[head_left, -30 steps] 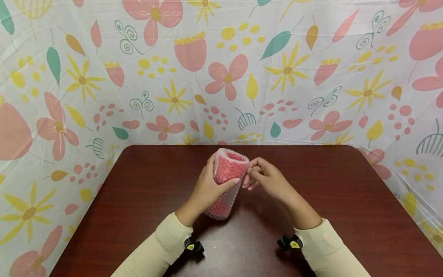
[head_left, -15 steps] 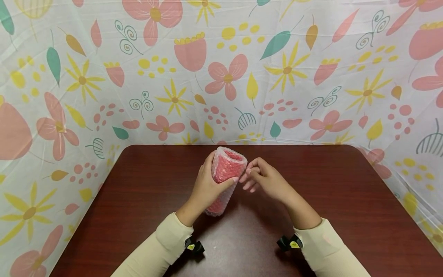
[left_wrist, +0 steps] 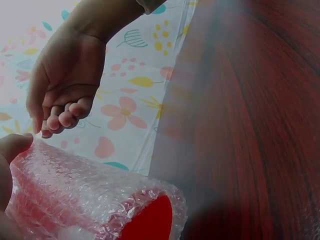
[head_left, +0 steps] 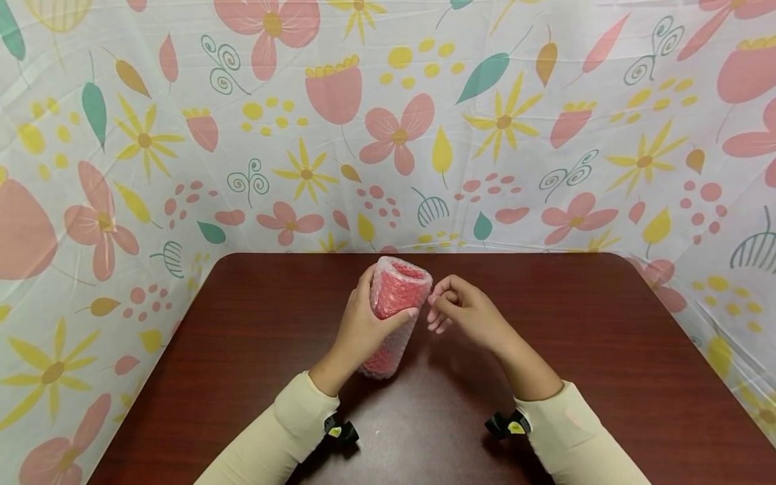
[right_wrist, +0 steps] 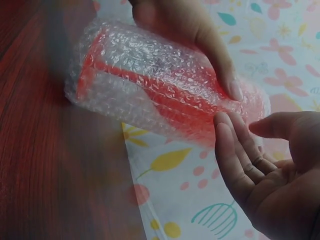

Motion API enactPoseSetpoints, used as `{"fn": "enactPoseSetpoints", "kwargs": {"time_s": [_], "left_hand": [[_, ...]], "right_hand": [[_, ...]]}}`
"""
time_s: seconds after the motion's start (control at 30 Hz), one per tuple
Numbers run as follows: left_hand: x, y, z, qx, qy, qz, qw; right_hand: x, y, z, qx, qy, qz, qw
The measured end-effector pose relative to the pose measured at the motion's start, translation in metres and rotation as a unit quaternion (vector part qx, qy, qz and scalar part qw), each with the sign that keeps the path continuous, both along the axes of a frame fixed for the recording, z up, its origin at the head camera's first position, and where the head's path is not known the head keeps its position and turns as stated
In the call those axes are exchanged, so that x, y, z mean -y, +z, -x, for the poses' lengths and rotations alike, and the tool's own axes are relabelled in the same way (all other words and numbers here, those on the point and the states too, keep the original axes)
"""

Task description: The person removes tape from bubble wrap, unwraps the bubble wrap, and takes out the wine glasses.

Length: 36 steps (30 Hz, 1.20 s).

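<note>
A hollow red cylinder (head_left: pixel 403 296) is wrapped in clear bubble wrap (right_wrist: pixel 125 102); its kind is obscured by the wrap. My left hand (head_left: pixel 362 323) grips it from the left, thumb across the front, and tilts it with the open top leaning right. In the left wrist view, red shows inside the near end. My right hand (head_left: pixel 465 311) is at the upper right edge of the wrap, thumb and index finger pinching at its border. The left wrist view shows those fingertips (left_wrist: pixel 37 125) right at a small whitish corner, close to the left thumb (left_wrist: pixel 15 145). Its other fingers are loosely curled.
A dark reddish-brown wooden table (head_left: pixel 254 350) lies under both hands. Behind it hangs a white cloth (head_left: pixel 339 155) printed with flowers and leaves. Black bands (head_left: pixel 508 426) with yellow labels sit at both wrists, beside the cream sleeves.
The wrapped cylinder has shifted slightly up and left in my left hand. My right fingers moved a little at the wrap's edge and drew back slightly to the right.
</note>
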<state>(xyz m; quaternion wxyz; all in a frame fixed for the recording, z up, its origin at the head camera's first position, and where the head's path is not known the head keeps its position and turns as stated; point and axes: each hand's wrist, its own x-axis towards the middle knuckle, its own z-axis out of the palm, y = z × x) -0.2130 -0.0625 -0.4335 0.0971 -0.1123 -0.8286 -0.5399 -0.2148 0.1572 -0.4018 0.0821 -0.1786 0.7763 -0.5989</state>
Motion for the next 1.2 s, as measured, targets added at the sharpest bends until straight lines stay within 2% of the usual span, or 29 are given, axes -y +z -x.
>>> {"fn": "enactPoseSetpoints", "kwargs": {"time_s": [0.4, 0.67, 0.97, 1.2], "left_hand": [[-0.0009, -0.0001, -0.0009, 0.004, -0.021, -0.015, 0.9997], [-0.0005, -0.0012, -0.0017, 0.010, -0.029, 0.005, 0.9995], [-0.0005, -0.0004, -0.0029, 0.014, -0.009, 0.009, 0.9998], [-0.0003, -0.0005, -0.0021, 0.010, -0.002, 0.008, 0.9999]], "right_hand": [[0.0020, -0.0002, -0.0013, 0.000, -0.007, -0.009, 1.000], [0.0011, 0.0001, -0.0005, -0.009, -0.002, -0.009, 1.000], [-0.0011, -0.0006, -0.0001, 0.000, -0.003, -0.026, 1.000], [0.0011, 0.0018, -0.0010, -0.001, -0.028, -0.027, 0.999]]}}
